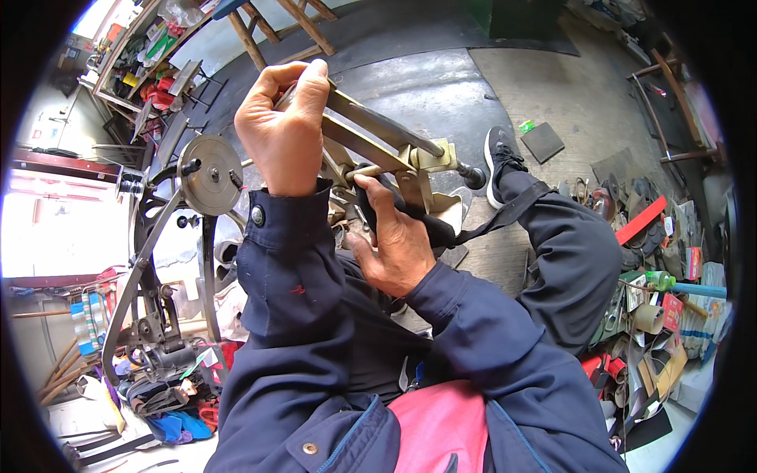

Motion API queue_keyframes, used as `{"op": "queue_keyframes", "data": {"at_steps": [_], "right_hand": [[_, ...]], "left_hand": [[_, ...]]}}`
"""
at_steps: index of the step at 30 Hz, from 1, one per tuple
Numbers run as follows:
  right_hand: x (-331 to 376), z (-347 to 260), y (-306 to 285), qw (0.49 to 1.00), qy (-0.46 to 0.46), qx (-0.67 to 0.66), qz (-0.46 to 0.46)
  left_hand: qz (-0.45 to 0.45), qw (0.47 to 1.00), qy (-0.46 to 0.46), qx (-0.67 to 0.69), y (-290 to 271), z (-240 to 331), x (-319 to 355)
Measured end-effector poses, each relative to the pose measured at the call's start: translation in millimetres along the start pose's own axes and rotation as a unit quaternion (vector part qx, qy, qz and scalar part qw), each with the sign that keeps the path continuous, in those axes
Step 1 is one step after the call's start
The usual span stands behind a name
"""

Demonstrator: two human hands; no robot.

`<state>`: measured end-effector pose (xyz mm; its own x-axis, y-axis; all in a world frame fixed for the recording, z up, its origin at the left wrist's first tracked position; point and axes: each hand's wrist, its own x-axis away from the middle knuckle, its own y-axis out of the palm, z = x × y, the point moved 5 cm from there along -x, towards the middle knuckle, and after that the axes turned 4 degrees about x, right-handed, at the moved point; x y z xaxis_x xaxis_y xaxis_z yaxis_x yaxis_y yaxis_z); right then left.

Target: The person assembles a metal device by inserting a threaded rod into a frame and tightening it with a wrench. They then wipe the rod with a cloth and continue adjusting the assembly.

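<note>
My left hand (285, 130) is raised in a closed grip, thumb pressed against curled fingers, at the near left end of a metal machine frame (371, 134). A bit of red shows between its fingers, but what it grips is hidden. Lower and to the right, my right hand (398, 244) is closed around a dark, padded-looking black piece (434, 227) under the frame's metal head. Its index finger reaches up to the metal parts. A black strap (505, 211) runs from this piece toward my right knee. The piece's exact kind cannot be made out.
A round metal wheel (211, 175) on a dark iron stand rises close to my left arm. Wooden stool legs (303, 24) stand ahead. A dark square pad (544, 143) lies beyond my shoe (505, 162). Cluttered piles with a red strip (640, 221) lie at right.
</note>
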<state>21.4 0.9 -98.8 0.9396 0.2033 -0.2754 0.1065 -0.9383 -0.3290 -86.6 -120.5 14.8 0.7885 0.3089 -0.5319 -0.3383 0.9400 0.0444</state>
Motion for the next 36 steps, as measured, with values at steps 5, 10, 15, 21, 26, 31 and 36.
{"op": "queue_keyframes", "data": {"at_steps": [5,10,15,21,26,31,36], "right_hand": [[-1.1,1.3,-13.1,0.997,-0.054,0.05,-0.028],[0.9,3.2,-18.0,0.998,-0.057,0.005,-0.025],[21.4,5.7,-28.3,0.989,-0.011,-0.108,0.105],[54.4,34.4,-35.2,0.888,0.192,-0.4,0.122],[58.7,50.8,-38.7,0.84,0.221,-0.477,0.135],[61.9,55.8,-52.8,0.835,0.215,-0.481,0.16],[68.4,63.6,-75.9,0.854,0.204,-0.437,0.196]], "left_hand": [[0.001,1.0,0.011,-0.025,0.0,1.3,0.9],[0.001,1.0,0.005,-0.013,0.6,0.4,-0.4],[-0.003,1.0,-0.001,0.011,-5.6,-5.2,-2.1],[0.019,0.996,-0.049,0.075,-26.6,-28.5,-12.6],[0.033,0.996,-0.069,0.04,-36.9,-38.4,-18.5],[0.012,1.0,-0.019,-0.015,-24.7,-27.0,-15.0],[0.02,0.999,-0.003,0.028,-9.2,-9.8,-4.4]]}}
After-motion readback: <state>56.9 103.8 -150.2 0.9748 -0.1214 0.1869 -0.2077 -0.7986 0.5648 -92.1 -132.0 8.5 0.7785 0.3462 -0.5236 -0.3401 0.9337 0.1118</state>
